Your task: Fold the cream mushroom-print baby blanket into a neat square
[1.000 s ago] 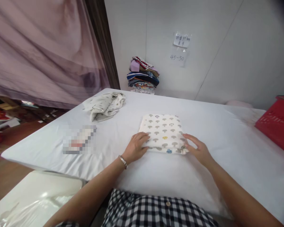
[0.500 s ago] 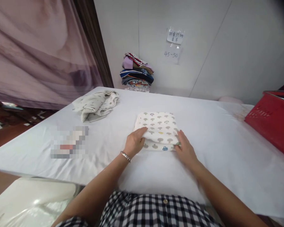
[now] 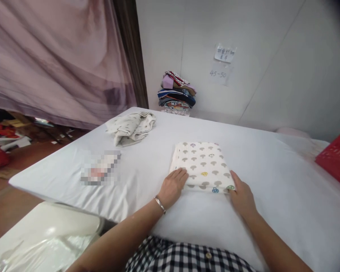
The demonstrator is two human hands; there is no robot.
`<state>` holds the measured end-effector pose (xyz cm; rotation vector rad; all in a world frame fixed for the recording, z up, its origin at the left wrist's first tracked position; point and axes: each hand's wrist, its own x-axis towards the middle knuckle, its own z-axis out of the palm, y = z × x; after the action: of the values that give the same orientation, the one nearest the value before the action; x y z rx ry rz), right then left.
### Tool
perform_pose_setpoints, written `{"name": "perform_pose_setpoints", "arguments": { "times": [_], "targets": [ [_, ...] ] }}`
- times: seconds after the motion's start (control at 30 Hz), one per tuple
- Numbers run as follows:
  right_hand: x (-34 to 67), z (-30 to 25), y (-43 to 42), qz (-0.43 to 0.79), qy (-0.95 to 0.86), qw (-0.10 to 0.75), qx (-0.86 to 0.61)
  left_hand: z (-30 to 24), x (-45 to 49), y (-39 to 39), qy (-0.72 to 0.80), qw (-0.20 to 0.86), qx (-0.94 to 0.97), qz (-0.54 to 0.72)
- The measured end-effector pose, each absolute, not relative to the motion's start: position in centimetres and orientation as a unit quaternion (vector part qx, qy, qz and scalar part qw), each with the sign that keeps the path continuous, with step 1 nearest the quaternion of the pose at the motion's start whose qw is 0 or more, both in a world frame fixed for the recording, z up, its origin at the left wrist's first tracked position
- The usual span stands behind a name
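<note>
A folded white cloth with a mushroom print (image 3: 201, 165) lies flat on the white-covered table (image 3: 272, 181) in front of me. My left hand (image 3: 172, 186), a bracelet on its wrist, rests against the cloth's near left corner with fingers laid flat. My right hand (image 3: 241, 193) touches the near right corner, fingers stretched along the edge. Neither hand holds anything.
A crumpled pale cloth (image 3: 131, 127) lies at the table's far left. A stack of folded coloured clothes (image 3: 176, 92) stands against the back wall. A red basket (image 3: 337, 158) sits at the right edge. A blurred patch (image 3: 100, 172) lies left of me. A pink curtain (image 3: 53, 60) hangs at left.
Both hands slid back from on top of the folded cloth's near edge to rest at its near corners. The camera view shifted slightly.
</note>
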<state>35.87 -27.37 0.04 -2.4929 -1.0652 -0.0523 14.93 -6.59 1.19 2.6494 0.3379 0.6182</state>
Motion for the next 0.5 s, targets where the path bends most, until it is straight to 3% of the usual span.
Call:
{"name": "perform_pose_setpoints", "arguments": {
  "times": [0.3, 0.5],
  "targets": [
    [36.5, -0.6, -28.3, -0.001, -0.406, 0.214, -0.889, 1.0, 14.2, -7.4, 0.101, 0.099, 0.967, 0.211],
    [35.6, -0.5, -27.8, -0.065, -0.435, 0.233, -0.867, 0.9, 14.1, -6.8, 0.175, 0.137, 0.947, 0.232]
  ]
}}
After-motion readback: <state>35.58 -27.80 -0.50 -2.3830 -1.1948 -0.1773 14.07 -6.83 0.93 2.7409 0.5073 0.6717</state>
